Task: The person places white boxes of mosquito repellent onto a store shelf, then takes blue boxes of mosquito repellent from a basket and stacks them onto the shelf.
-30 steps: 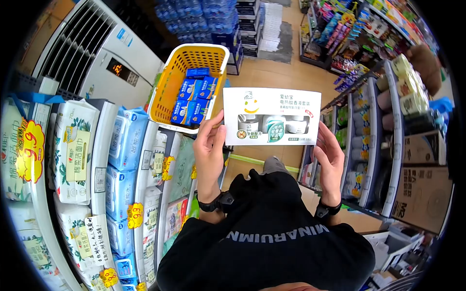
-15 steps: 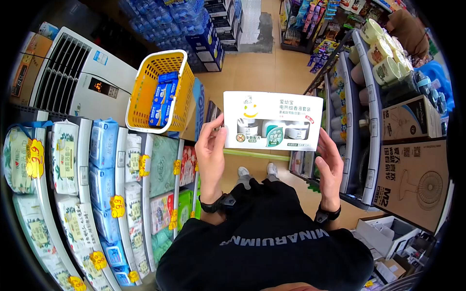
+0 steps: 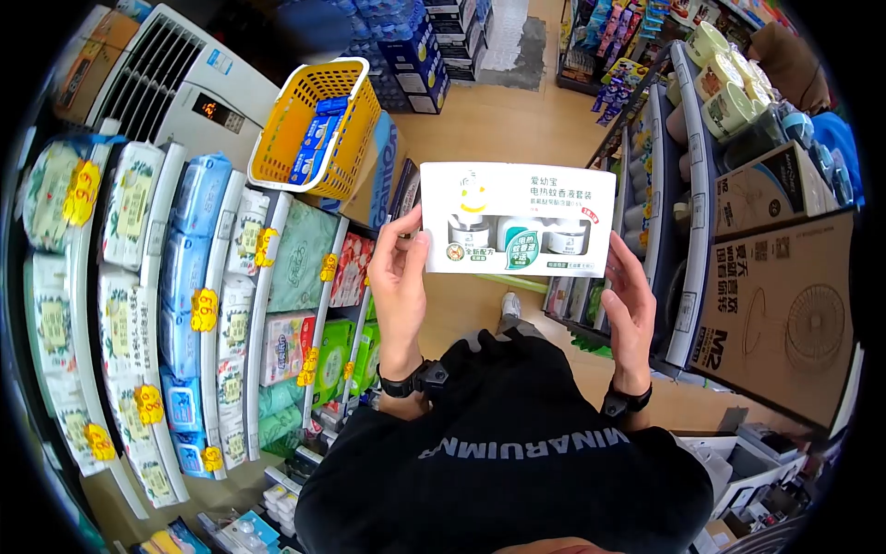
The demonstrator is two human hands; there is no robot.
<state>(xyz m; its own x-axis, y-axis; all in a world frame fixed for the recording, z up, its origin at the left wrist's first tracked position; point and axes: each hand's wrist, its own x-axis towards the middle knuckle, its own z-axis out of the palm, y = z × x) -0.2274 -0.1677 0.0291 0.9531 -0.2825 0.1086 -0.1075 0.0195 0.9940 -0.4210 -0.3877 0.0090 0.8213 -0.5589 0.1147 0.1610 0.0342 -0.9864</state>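
Observation:
A white box [image 3: 554, 194] with a yellow smile and a cut-out window showing small bottles is held up level in front of my chest. My left hand [image 3: 399, 286] grips its left end, thumb near the front and fingers behind. On the right end, my right hand [image 3: 629, 309] holds the box with its fingers at the edge and its thumb bent below. Both wrists wear dark bands.
Shelves of tissue packs [image 3: 198, 314] with yellow price tags stand at left. A yellow basket [image 3: 355, 138] holding blue boxes sits beyond them, near a white appliance [image 3: 189, 88]. Right are shelves and a brown fan carton [image 3: 775, 319]. Tiled floor [image 3: 503, 129] runs ahead.
The view has shifted and turned, so the shelves and basket appear displaced. Only one shoe shows now instead of two. Both hands still hold the white box.

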